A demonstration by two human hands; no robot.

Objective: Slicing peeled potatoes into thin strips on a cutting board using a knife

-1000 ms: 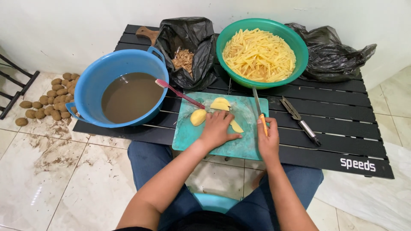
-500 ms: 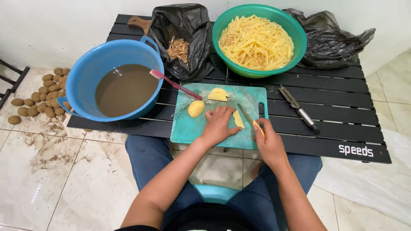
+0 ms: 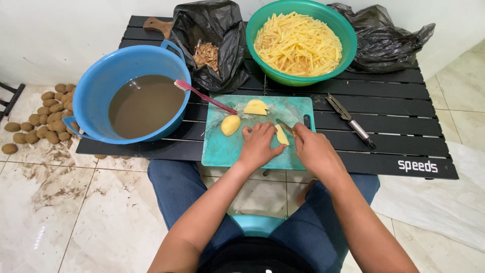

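A teal cutting board (image 3: 222, 149) lies on the black slatted table (image 3: 404, 126). My left hand (image 3: 260, 144) presses a peeled potato piece (image 3: 281, 134) flat on the board. My right hand (image 3: 313, 149) grips a knife (image 3: 284, 125) whose blade rests across that piece. A whole peeled potato half (image 3: 230, 125) and some slices (image 3: 255, 107) lie further back on the board.
A green bowl of cut potato sticks (image 3: 299, 43) stands behind the board. A blue basin of muddy water (image 3: 136, 98) holds a pink toothbrush (image 3: 202, 95). Black bags (image 3: 212, 40) hold peelings. A peeler (image 3: 351, 121) lies right. Unpeeled potatoes (image 3: 40, 114) sit on the floor.
The knife has come down from upright to lie across the potato piece, and my right hand has shifted left toward my left hand.
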